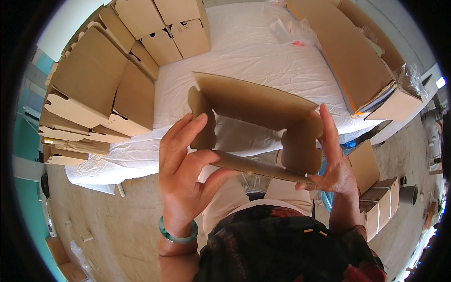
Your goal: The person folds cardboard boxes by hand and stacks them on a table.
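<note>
From where I stand, the carton [253, 102] is plain brown, the bracelet [178, 238] at seven o'clock green, the shirt [282, 249] at five dark with red patches, the cloth [235, 42] at twelve white.

Clear plastic bag [292, 33] on white sheet [235, 51]; grey bucket [408, 194] on floor [136, 221].

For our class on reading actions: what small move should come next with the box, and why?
Probably close the far end of the cardboard box: the left hand and right hand hold it, and white cloth shows through, so that end seems open.
</note>
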